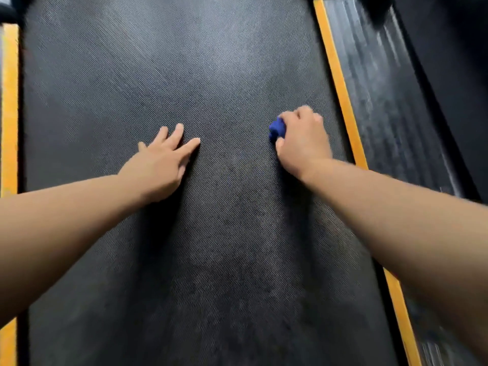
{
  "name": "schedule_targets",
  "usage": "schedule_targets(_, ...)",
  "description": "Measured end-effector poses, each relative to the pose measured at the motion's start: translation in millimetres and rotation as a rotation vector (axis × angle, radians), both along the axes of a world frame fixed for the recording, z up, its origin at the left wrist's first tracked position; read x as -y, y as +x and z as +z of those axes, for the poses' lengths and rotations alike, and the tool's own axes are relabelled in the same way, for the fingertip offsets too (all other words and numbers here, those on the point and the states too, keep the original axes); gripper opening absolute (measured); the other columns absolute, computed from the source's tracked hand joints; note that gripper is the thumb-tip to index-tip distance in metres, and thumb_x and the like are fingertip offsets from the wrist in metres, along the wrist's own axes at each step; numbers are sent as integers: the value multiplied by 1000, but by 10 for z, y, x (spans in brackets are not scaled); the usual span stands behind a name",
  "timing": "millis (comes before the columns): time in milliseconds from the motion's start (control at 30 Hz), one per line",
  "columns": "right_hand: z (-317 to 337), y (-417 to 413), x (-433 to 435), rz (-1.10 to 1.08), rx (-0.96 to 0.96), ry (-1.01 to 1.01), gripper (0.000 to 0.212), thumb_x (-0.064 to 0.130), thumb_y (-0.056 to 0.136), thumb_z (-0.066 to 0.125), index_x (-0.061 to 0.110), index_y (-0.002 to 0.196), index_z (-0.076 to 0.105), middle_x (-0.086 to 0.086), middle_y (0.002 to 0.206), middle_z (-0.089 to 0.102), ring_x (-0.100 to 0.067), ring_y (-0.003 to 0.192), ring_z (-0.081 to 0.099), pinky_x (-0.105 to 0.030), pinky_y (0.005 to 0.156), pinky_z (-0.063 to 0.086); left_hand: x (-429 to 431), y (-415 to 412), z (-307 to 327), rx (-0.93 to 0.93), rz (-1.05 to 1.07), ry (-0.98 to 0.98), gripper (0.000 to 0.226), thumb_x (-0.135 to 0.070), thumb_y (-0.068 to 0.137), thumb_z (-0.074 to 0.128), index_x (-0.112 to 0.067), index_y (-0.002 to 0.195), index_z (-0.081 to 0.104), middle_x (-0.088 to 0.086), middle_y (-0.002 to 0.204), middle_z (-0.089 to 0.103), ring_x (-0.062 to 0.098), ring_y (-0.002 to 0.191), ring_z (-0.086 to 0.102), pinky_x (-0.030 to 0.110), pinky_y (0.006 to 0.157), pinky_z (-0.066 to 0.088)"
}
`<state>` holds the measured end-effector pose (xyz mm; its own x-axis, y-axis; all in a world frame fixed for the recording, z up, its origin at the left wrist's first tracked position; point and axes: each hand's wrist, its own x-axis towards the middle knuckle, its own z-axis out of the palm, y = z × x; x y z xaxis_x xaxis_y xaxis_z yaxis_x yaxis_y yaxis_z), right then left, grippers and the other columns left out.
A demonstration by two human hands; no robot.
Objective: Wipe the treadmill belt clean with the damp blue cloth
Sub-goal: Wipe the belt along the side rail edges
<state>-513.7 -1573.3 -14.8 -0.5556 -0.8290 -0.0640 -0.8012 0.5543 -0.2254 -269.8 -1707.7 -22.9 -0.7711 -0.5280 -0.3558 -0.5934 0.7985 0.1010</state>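
Observation:
The black textured treadmill belt point(169, 62) fills most of the head view. My right hand point(303, 138) grips a bunched blue cloth point(277, 130) and holds it down on the belt near its right edge; only a small part of the cloth shows past my fingers. My left hand point(161, 159) lies flat on the belt left of centre, fingers straight and spread, holding nothing. Both forearms reach in from the bottom corners.
Orange strips run along both sides of the belt, one on the left point(9, 101) and one on the right point(340, 83). Beyond the right strip is a ribbed black side rail point(388, 88).

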Motion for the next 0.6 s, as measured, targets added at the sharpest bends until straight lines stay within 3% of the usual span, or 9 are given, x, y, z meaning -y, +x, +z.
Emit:
schedule_targets(67,13,329,-120,262,16,-3,32,21,78,54,9,108,58,-16,112,51,-38,100,50,-42,87,46,26,3,11,-5,5,24,49,-35,99,28,-31,148,25,9,157,13,34,141,14,69,96,33)
schedule_targets(167,-94,887,-570,720,191,-3,37,27,74,50,8,104,60,-15,104,57,-35,87,55,-42,77,50,87,13,44,7,-7,56,50,-33,99,30,-37,148,21,4,159,10,33,144,13,63,103,33)
schedule_targets(233,-128,764,-596,846,195,0,39,30,76,48,9,107,60,-12,104,58,-33,86,57,-41,76,51,104,1,51,12,-10,62,52,-29,98,33,-38,148,20,2,159,8,32,145,12,62,104,32)
schedule_targets(300,-157,471,-392,728,86,-45,42,35,76,45,13,108,60,-12,105,57,-34,93,55,-43,81,49,95,3,46,7,3,66,54,-25,97,36,-37,148,20,2,159,7,31,145,10,64,104,30)
schedule_targets(367,-137,92,-132,312,13,-91,44,38,76,42,17,111,59,-13,110,56,-36,103,52,-42,91,45,69,9,36,-1,4,72,57,-22,96,38,-36,148,20,2,159,6,31,145,9,66,104,29)
schedule_targets(433,-55,-93,35,-148,76,-106,39,33,80,52,18,115,60,-16,118,53,-35,110,50,-37,98,39,59,29,46,-27,4,61,57,-24,95,39,-37,148,22,3,159,8,30,145,11,63,105,29)
schedule_targets(467,-21,-10,65,-219,84,-98,38,29,80,56,17,116,60,-17,119,52,-35,110,50,-36,98,38,61,55,59,-41,31,51,56,-26,95,39,-37,148,23,4,159,9,28,145,12,60,107,29)
schedule_targets(533,-16,408,-6,-5,86,-89,36,25,76,58,15,110,60,-16,112,53,-35,105,50,-37,96,39,60,162,92,-52,136,25,55,-33,95,40,-35,147,24,5,159,10,25,145,13,54,112,25)
schedule_targets(600,-72,978,-248,377,221,-80,36,26,70,59,15,104,60,-12,106,54,-32,99,50,-39,91,43,34,363,117,-28,222,-14,57,-39,94,40,-33,148,24,8,158,10,27,144,14,52,112,25)
